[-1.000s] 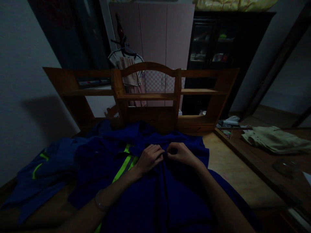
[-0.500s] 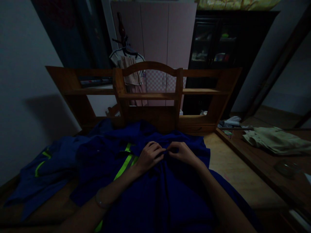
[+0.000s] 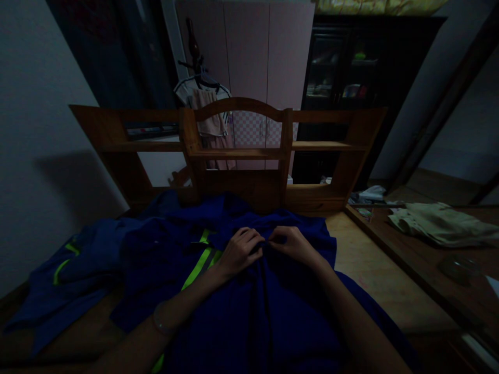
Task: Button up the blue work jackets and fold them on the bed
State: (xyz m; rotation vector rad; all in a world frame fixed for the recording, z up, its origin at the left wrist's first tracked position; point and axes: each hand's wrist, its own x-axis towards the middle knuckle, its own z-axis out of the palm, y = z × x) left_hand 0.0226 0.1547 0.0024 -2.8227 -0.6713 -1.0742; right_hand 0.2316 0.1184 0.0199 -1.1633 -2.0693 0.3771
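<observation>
A dark blue work garment with a lime-green and grey reflective stripe lies spread on a wooden surface in front of me. My left hand rests on its upper middle, thumb and fingers pinching the cloth. Close beside it, my right hand pinches the same fold between thumb and forefinger. The fingertips of both hands nearly meet there. Any button or fastener between them is too dark and small to make out.
More blue clothing with green stripes is heaped at the left by the wall. A wooden shelf unit stands behind the garment. On the brown table at right are a folded pale cloth and a glass dish.
Both hands stay pinched on the same spot of the garment, with hardly any finger movement. The whole view has shifted very slightly.
</observation>
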